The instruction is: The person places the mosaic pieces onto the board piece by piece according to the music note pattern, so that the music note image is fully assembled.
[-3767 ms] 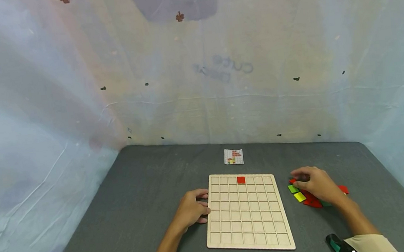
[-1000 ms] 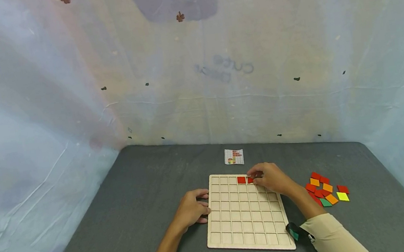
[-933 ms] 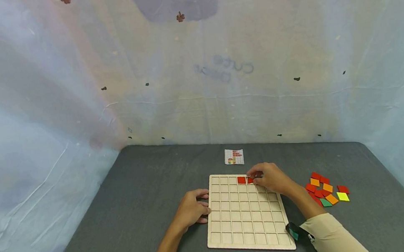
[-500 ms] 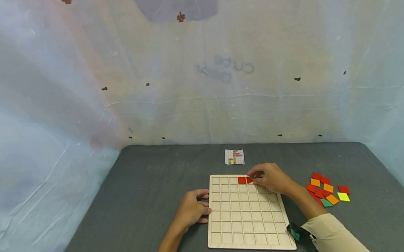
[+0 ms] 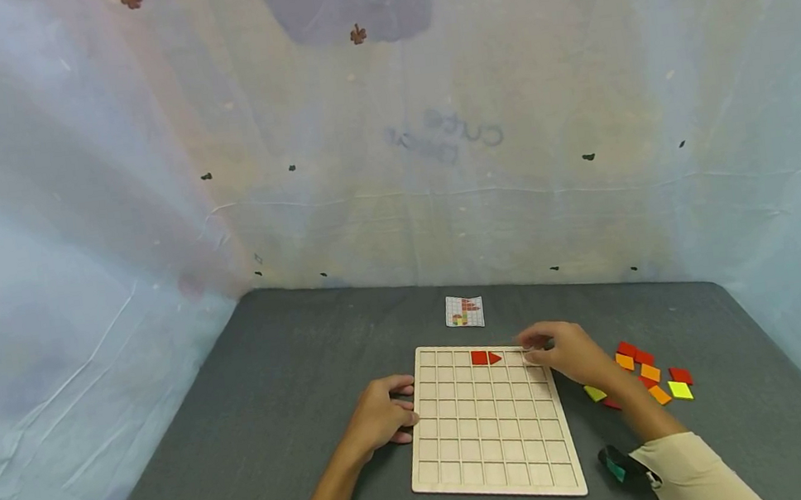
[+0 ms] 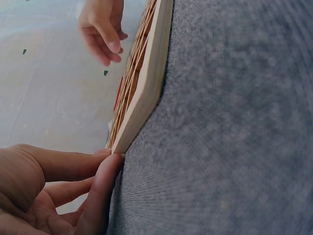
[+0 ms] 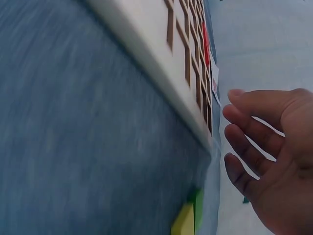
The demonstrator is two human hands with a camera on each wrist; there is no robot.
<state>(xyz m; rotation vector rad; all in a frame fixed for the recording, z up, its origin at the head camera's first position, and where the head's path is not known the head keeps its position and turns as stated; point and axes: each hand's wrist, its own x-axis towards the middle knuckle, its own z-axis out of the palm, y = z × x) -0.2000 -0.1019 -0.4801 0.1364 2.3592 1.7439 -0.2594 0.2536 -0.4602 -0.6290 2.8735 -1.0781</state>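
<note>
A pale wooden grid board (image 5: 488, 429) lies flat on the table. In its far row sit a red square tile (image 5: 479, 358) and, against its right side, a red triangular tile (image 5: 495, 358) pointing right. My left hand (image 5: 379, 413) holds the board's left edge; the left wrist view shows thumb and finger pinching the board's rim (image 6: 149, 90). Over the board's far right corner hovers my right hand (image 5: 567, 353), fingers loosely bent and nothing between them. The right wrist view shows that hand (image 7: 281, 142) apart from the board.
Several loose red, orange and yellow tiles (image 5: 650, 373) lie right of the board, partly hidden by my right forearm. A small printed card (image 5: 464, 311) with a coloured grid pattern lies beyond the board. A cloth wall (image 5: 397, 225) rises behind the grey table (image 5: 336, 333).
My right hand went from the tile pile to the board's far row, let go of the red triangular tile beside the square one, and has moved back right. The left hand stays put.
</note>
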